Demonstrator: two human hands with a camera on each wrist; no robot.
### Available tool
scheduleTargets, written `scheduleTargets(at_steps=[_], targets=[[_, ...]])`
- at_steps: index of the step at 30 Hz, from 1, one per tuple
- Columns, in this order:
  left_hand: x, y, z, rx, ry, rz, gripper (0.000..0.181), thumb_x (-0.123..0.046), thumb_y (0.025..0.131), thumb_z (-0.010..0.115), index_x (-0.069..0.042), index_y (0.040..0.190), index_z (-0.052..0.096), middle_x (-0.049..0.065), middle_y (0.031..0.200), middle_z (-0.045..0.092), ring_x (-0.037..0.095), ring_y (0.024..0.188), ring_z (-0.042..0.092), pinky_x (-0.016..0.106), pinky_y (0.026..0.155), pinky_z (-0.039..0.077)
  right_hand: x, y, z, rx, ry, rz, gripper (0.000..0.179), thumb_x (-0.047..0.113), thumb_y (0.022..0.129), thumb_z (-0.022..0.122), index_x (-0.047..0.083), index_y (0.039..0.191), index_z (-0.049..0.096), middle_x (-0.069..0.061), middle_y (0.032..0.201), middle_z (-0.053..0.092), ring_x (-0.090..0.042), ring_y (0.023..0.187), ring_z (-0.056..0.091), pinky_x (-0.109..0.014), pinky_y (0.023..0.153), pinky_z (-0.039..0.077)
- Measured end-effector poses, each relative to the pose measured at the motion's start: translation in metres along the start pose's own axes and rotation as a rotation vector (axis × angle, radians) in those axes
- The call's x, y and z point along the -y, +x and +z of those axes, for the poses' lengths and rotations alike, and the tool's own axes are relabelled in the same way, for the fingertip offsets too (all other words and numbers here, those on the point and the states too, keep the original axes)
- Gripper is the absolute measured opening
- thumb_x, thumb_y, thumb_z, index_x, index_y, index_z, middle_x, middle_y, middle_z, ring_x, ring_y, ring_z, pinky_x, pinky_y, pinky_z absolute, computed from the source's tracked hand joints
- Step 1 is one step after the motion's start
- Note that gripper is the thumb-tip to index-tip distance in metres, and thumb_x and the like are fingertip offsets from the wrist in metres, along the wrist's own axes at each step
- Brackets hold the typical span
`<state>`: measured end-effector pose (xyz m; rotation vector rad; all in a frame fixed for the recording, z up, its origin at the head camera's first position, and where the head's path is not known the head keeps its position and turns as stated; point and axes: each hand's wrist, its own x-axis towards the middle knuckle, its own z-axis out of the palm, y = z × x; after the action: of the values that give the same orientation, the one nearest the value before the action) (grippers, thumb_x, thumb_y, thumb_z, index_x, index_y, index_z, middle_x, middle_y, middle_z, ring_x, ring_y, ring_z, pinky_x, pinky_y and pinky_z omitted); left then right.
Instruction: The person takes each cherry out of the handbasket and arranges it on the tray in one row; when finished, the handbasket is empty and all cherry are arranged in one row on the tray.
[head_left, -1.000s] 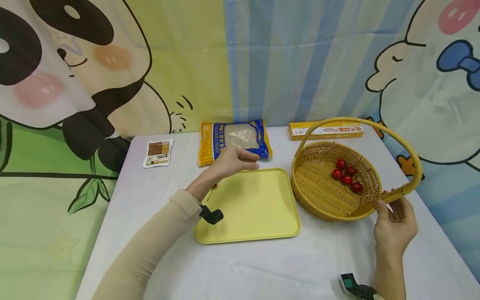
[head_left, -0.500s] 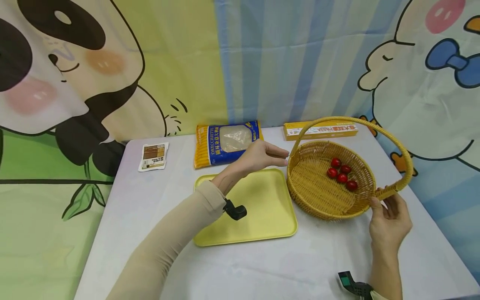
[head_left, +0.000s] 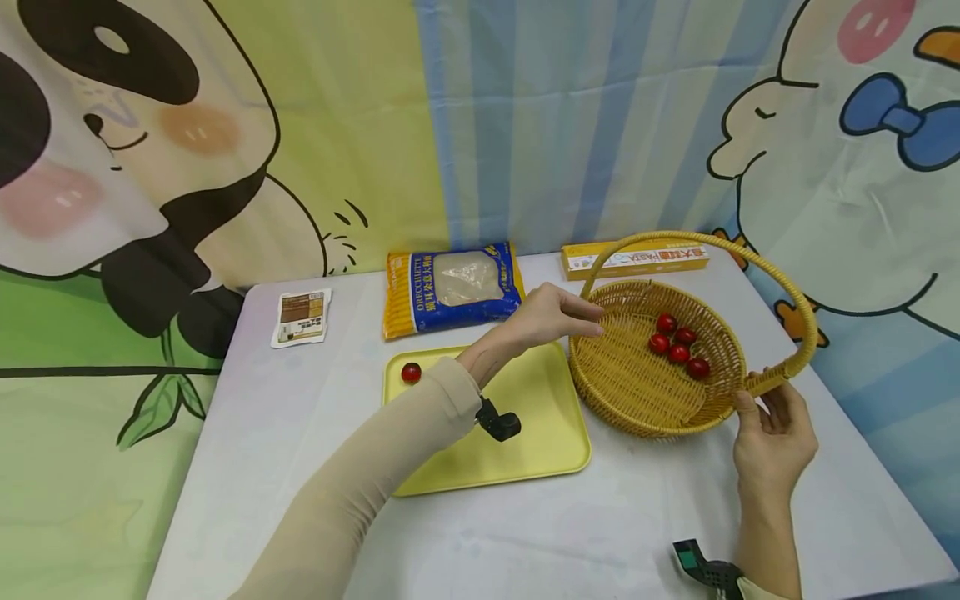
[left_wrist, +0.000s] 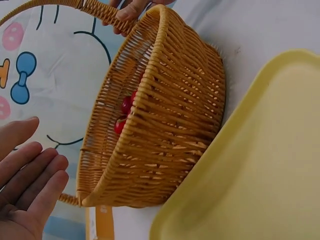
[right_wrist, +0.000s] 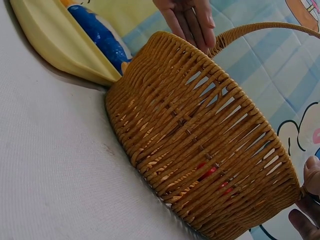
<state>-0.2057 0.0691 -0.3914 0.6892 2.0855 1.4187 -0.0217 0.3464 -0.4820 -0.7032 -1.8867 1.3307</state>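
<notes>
A woven basket [head_left: 626,379] with a tall arched handle stands on the right, and several red cherries [head_left: 678,354] lie in its right half. My right hand [head_left: 776,437] holds the base of the handle at the right rim, thumb toward me. My left hand [head_left: 551,317] hovers by the basket's left rim; in the left wrist view its fingers [left_wrist: 37,182] are extended and hold nothing. One more red cherry [head_left: 411,372] sits near the far left corner of the yellow tray [head_left: 525,450], partly beneath my left forearm in the head view.
A blue and yellow bag of orecchiette [head_left: 453,287] lies behind the tray. At the back right is a yellow pasta box [head_left: 637,260], behind the basket. A small white and brown packet [head_left: 302,317] rests at the far left of the white table [head_left: 465,542].
My left hand has moved right, from above the tray to the basket's left rim. The cherry on the tray is now more exposed. My right hand keeps its hold on the handle.
</notes>
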Motion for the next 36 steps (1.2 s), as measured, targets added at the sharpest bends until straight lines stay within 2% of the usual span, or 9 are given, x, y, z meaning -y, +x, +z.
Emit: scheduleTargets(at_steps=[7, 14, 21, 27, 36], targets=[[-0.002, 0.015, 0.013, -0.004, 0.004, -0.021, 0.031, -0.029, 0.093, 0.083, -0.023, 0.123, 0.08, -0.008, 0.119, 0.078, 0.011, 0.12, 0.067, 0.039, 0.109, 0.052, -0.001, -0.001, 0.0, 0.008, -0.009, -0.045, 0.049, 0.003, 0.098, 0.07, 0.015, 0.145, 0.062, -0.006, 0.137, 0.067, -0.009, 0.124, 0.063, -0.01, 0.098, 0.05], [-0.006, 0.025, 0.023, 0.019, 0.011, -0.036, 0.033, -0.024, 0.092, 0.083, -0.019, 0.125, 0.079, 0.001, 0.126, 0.077, 0.015, 0.122, 0.067, 0.037, 0.105, 0.054, -0.001, -0.001, 0.0, 0.012, -0.016, -0.054, 0.049, 0.004, 0.098, 0.07, 0.016, 0.145, 0.062, -0.008, 0.138, 0.067, -0.008, 0.124, 0.064, -0.01, 0.098, 0.05], [-0.012, 0.036, 0.031, 0.024, 0.036, -0.045, 0.032, -0.027, 0.092, 0.083, -0.022, 0.123, 0.08, -0.008, 0.122, 0.077, 0.015, 0.126, 0.065, 0.034, 0.103, 0.055, -0.002, -0.001, 0.0, 0.008, 0.005, -0.077, 0.048, 0.002, 0.098, 0.07, 0.016, 0.143, 0.063, -0.002, 0.135, 0.069, -0.009, 0.124, 0.064, -0.01, 0.098, 0.05], [-0.015, 0.048, 0.039, -0.001, 0.001, -0.101, 0.026, -0.027, 0.091, 0.084, -0.025, 0.117, 0.082, -0.01, 0.125, 0.075, 0.016, 0.135, 0.059, 0.037, 0.109, 0.052, -0.002, -0.001, 0.0, 0.008, 0.019, -0.083, 0.047, 0.002, 0.098, 0.07, 0.012, 0.143, 0.063, -0.004, 0.135, 0.069, -0.01, 0.124, 0.064, -0.011, 0.098, 0.051], [-0.017, 0.059, 0.05, -0.028, -0.039, -0.148, 0.022, -0.026, 0.09, 0.085, -0.024, 0.112, 0.083, -0.01, 0.123, 0.074, 0.016, 0.134, 0.059, 0.038, 0.109, 0.052, -0.001, -0.001, 0.0, 0.004, 0.012, -0.07, 0.048, 0.003, 0.098, 0.07, 0.014, 0.144, 0.063, -0.005, 0.136, 0.068, -0.01, 0.124, 0.064, -0.011, 0.098, 0.05]])
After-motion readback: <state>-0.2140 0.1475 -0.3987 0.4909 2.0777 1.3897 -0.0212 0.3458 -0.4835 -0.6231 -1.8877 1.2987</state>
